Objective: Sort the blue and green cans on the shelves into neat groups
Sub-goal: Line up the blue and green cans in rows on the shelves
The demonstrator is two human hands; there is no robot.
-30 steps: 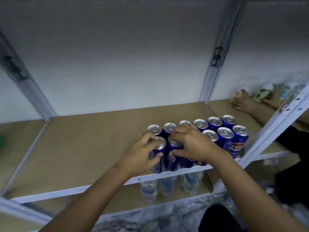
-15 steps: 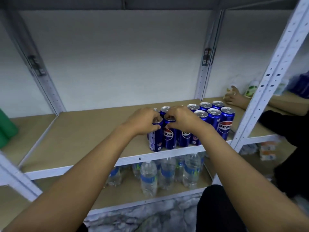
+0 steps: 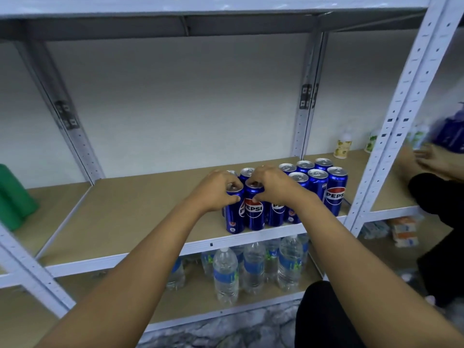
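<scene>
Several blue Pepsi cans (image 3: 336,194) stand upright in two rows near the front right of the brown middle shelf (image 3: 130,212). My left hand (image 3: 216,190) grips the top of the leftmost front can (image 3: 234,217). My right hand (image 3: 272,185) is closed over the top of the can beside it (image 3: 254,212), which shows its Pepsi logo. The cans behind my hands are partly hidden. Green cans (image 3: 15,197) show at the far left edge, blurred.
White metal uprights (image 3: 391,136) frame the shelf bay. Water bottles (image 3: 226,275) stand on the lower shelf. Another person's hand (image 3: 429,159) reaches onto the right-hand shelf, near small pale bottles (image 3: 342,146) and a blue pack (image 3: 452,134).
The view has pulled back and tilted up, so the lower shelf and upper shelf show. Both my hands stay on the two left front cans. The other person's hand moved right.
</scene>
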